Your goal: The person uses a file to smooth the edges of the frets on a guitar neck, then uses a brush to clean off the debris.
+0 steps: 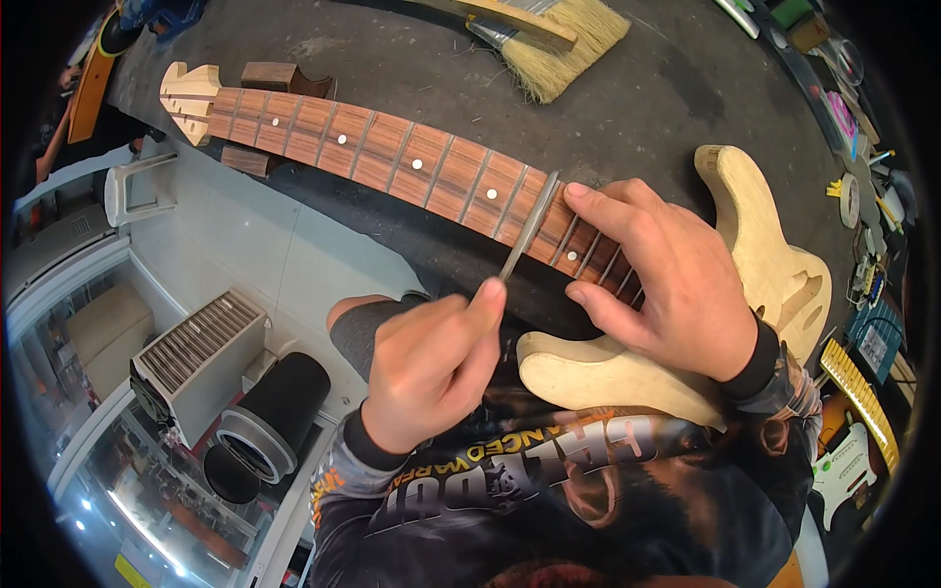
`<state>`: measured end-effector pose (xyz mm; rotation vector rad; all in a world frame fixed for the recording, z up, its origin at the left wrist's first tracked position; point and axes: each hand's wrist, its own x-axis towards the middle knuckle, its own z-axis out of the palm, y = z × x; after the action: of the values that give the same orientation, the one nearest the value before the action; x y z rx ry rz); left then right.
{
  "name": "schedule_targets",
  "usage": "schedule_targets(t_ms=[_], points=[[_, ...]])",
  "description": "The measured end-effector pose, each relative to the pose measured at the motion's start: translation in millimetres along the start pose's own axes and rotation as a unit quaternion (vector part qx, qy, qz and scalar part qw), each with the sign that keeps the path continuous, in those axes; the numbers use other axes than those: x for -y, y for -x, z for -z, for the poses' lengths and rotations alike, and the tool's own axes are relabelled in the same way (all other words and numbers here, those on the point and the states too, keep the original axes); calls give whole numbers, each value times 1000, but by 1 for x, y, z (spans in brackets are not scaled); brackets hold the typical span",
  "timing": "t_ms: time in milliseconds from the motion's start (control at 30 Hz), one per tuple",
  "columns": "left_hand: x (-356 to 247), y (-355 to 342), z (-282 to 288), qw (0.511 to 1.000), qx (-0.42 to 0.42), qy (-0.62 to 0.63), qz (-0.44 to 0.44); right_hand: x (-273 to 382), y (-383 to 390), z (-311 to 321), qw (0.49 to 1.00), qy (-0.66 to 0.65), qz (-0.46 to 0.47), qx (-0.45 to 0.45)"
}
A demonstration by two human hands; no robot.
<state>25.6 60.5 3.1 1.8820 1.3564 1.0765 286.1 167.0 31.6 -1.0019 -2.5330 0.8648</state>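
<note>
A wooden guitar neck (382,157) with pale headstock, dark frets and white dot inlays lies diagonally across the workbench, its right end over an unfinished pale guitar body (745,186). My left hand (431,363) is closed round a slim metal file (529,225), which lies crosswise on the fretboard near the body. My right hand (671,279) grips the neck just right of the file, thumb at the near edge and forefinger near the far edge; its other fingers are partly hidden. A wooden block (274,76) sits behind the neck by the headstock.
A broad bristle brush (578,54) lies at the back of the dark bench (667,118). Tape rolls (849,201), small tools and guitar parts crowd the right. Below left are a slatted white box (196,363), a black cylinder (279,412) and a glass display case (147,500).
</note>
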Motion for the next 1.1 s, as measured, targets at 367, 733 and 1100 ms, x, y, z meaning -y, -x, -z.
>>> schedule_targets(t_ms=[367,733,1100], points=[[0,4,3,1000,16,12,13,0,-1,-1,1000,3,8,-3],[-8,20,9,1000,8,-17,16,2,-1,-4,1000,-3,-7,-17],[-6,31,7,1000,-22,-3,15,1,-3,-3,1000,-2,3,-16]])
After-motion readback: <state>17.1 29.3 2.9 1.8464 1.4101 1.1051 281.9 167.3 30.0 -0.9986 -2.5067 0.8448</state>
